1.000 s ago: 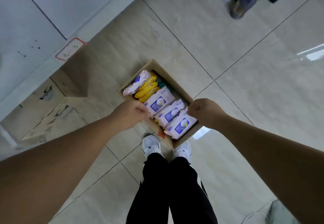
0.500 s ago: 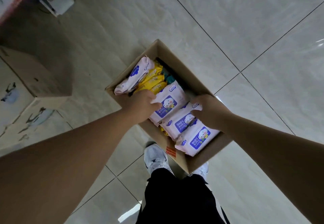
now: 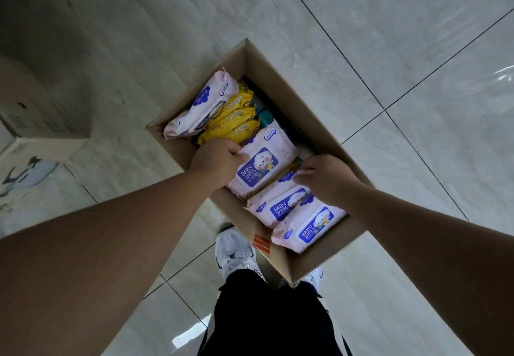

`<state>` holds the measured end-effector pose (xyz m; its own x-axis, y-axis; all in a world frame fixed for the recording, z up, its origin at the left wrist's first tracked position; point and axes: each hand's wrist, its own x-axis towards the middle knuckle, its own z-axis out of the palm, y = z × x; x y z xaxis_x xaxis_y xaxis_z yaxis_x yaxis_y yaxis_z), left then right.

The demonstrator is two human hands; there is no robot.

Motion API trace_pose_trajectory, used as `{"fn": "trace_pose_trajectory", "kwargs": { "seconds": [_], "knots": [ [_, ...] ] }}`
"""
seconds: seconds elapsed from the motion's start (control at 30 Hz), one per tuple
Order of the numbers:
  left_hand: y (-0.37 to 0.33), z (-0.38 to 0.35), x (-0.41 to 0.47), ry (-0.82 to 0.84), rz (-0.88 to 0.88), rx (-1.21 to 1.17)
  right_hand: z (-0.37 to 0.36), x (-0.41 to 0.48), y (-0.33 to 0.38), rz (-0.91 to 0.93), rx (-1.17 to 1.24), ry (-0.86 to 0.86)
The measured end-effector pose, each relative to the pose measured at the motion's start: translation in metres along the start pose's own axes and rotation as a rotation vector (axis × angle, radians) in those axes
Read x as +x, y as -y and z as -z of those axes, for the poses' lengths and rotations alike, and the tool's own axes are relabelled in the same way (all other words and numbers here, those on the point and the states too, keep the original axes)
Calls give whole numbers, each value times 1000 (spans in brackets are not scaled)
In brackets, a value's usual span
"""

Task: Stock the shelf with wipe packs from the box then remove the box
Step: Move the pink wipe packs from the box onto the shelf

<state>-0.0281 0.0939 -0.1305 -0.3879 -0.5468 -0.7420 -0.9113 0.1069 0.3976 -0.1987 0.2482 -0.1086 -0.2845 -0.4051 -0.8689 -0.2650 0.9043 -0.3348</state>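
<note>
Head camera, looking straight down: black trousers [image 3: 272, 314] fill the bottom edge, and one white trainer [image 3: 235, 252] shows in full while the other is mostly hidden behind the near corner of the cardboard box [image 3: 281, 266]. The open box sits on the tiled floor [image 3: 389, 49] just ahead of the feet, its long axis running diagonally from near right to far left.

The wipe packs lie crosswise to that axis, "BABY WIPES" labels facing up. The third pink pack [image 3: 311, 227] lies nearest and the second pink pack [image 3: 283, 206] overlaps it.

The right hand [image 3: 325, 180] covers the second pack's far end with bent fingers. Its thumb is hidden, so whether it actually holds the pack cannot be told. The left hand [image 3: 219, 160] curls its fingers round the left edge of the top pink pack [image 3: 264, 163], which is tilted.

Beyond lie yellow packs [image 3: 233, 124], partly buried, and a teal pack [image 3: 262, 116] showing only as a sliver. A far pink pack [image 3: 203, 108] stands on edge against the end wall.

At the left edge, another carton [image 3: 36, 110] is cut off and in shadow.
</note>
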Motion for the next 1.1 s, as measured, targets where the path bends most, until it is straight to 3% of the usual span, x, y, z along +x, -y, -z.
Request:
{"fn": "trace_pose_trajectory", "kwargs": {
  "seconds": [0.17,0.3,0.63,0.93,1.1],
  "knots": [
    [-4,1,-12,-11,-78,-82,6,-12,7,97,-89,30],
    [-12,23,-33,-45,-160,-105,22,-37,20,136,-3,21],
    [-102,154,-128,-54,-283,-139,113,-171,94,278,265,-23],
    [-190,293,-278,-160,-341,-181,204,-339,169,468,355,-87],
    [-222,374,-397,-252,-345,-172,235,-446,225,566,375,-12]
  ]
}}
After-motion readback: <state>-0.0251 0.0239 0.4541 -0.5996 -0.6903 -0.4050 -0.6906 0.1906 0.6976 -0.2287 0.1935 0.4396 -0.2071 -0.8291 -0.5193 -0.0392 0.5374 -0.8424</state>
